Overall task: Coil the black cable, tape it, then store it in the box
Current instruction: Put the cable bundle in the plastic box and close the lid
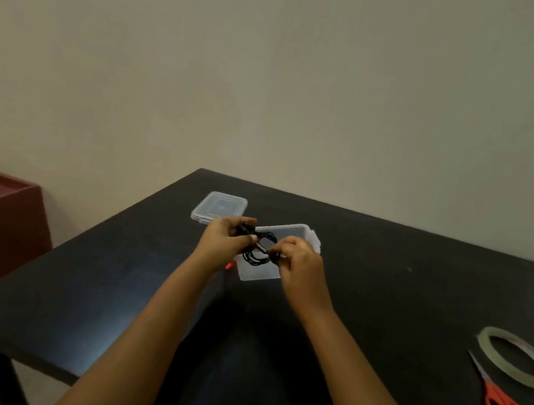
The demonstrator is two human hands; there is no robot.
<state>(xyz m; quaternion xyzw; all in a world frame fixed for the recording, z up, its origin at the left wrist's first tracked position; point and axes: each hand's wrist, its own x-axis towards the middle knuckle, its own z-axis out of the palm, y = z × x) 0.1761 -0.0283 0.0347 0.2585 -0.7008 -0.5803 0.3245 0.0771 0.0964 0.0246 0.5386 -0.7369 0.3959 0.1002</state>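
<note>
Partly, left hand [222,243] and right hand [299,263] hide cable [258,257].

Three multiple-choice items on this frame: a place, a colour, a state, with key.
1. Where is the flat clear plastic lid? A on the floor; B on the black table, behind-left of the clear plastic box; C on that box.
2. The metal scissors' handles are? A red; B blue; C black.
3. The coiled black cable is? A loose on the table; B sealed inside; C held in both hands.
Key: B, lid lies apart; A, red loops show; C, left hand and right hand pinch it.
</note>
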